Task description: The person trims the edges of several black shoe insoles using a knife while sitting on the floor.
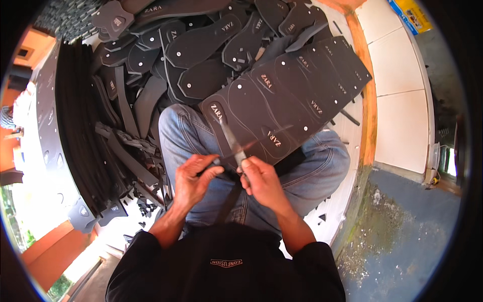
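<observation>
Person seated, legs in blue jeans (pixel 183 143). Both hands are in front of the lap, near each other but apart.

Right hand (pixel 261 182): fingers and thumb folded together, clamped on the handle of a knife (pixel 231 139). The thumb lies along the upper part of the grip. The blade points forward and to the left, over the near-left part of a black sheet (pixel 294 95); whether the edge touches the surface cannot be told.

Left hand (pixel 193 177): raised just left of the knife hand, fingers bent. Thumb and forefinger tips point toward the right hand with a narrow gap between them. A small grey bit shows by the forefinger tip; whether it is pinched cannot be told.

The sheet lies slantwise across the knees, its near-left end closest to the hands and its far end reaching forward to the right. Its surface bears sole outlines, pale lettering and white dots.

Surroundings: a heap of black sole-shaped pieces (pixel 201 48) lies ahead of the knees, loosely overlapping. A tall stack of black sheets (pixel 75 126) stands on the left, with black strips (pixel 132 158) between it and the left knee. On the right, a wooden strip (pixel 369 136) borders white tiles (pixel 400 126).
</observation>
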`<control>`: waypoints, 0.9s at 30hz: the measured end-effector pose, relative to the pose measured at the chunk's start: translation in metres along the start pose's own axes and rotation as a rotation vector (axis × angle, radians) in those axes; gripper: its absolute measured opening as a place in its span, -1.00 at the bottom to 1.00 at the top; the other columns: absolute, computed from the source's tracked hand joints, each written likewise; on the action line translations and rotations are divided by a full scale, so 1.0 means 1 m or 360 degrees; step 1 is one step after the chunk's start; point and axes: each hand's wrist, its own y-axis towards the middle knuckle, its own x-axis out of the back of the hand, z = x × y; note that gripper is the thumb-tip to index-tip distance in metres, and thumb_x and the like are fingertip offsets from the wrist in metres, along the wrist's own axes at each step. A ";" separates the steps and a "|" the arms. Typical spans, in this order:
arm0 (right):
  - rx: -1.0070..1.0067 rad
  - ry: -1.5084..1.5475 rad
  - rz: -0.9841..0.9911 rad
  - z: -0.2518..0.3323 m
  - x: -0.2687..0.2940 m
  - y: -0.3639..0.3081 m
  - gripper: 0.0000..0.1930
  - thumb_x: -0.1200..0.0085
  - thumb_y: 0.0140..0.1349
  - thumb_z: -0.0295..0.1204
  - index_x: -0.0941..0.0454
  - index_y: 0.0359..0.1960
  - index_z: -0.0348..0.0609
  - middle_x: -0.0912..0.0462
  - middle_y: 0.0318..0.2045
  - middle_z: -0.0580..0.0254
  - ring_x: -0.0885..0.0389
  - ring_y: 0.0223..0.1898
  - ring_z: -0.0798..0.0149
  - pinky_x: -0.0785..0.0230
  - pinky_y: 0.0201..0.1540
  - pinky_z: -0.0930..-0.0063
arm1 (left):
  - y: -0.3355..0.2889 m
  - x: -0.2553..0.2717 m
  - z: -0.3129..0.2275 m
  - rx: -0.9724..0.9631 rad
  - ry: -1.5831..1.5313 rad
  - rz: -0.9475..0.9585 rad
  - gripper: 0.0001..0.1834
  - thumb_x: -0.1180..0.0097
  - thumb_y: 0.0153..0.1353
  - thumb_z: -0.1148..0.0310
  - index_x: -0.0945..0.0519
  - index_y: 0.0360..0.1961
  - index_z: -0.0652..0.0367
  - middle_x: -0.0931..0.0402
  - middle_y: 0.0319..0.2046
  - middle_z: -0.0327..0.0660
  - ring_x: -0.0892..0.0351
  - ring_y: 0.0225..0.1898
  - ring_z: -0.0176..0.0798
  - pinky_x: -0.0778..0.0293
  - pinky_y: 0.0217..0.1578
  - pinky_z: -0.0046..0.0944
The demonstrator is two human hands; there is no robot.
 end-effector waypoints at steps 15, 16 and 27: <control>-0.0212 0.0263 0.0001 -0.004 0.007 -0.002 -0.67 0.21 0.36 -0.24 -0.44 -0.36 -0.28 -0.37 -0.74 0.30 -0.27 -0.75 0.51 -0.13 -0.64 0.64 | -0.006 0.007 0.020 0.0045 0.0123 -0.0139 -0.68 -0.30 -0.01 0.47 -0.61 -0.20 0.36 -0.57 -0.46 -0.11 -0.48 -0.47 -0.34 -0.41 -0.39 -0.33; -0.0179 0.0323 -0.0024 -0.010 0.024 -0.003 -0.69 0.20 0.36 -0.26 -0.43 -0.35 -0.28 -0.36 -0.74 0.27 -0.28 -0.75 0.51 -0.13 -0.66 0.63 | -0.006 0.021 0.033 0.0263 0.0127 -0.0259 -0.67 -0.30 0.01 0.42 -0.60 -0.21 0.38 -0.58 -0.45 -0.07 -0.48 -0.49 -0.33 -0.41 -0.39 -0.34; 0.0369 -0.0583 -0.0011 0.000 -0.017 0.008 -0.70 0.20 0.34 -0.29 -0.47 -0.41 -0.25 -0.39 -0.77 0.27 -0.37 -0.74 0.40 -0.18 -0.66 0.46 | -0.009 0.018 0.008 0.0339 -0.0198 0.0003 -0.73 -0.26 0.07 0.38 -0.61 -0.28 0.39 -0.54 -0.52 -0.18 -0.46 -0.53 -0.40 -0.35 -0.49 -0.41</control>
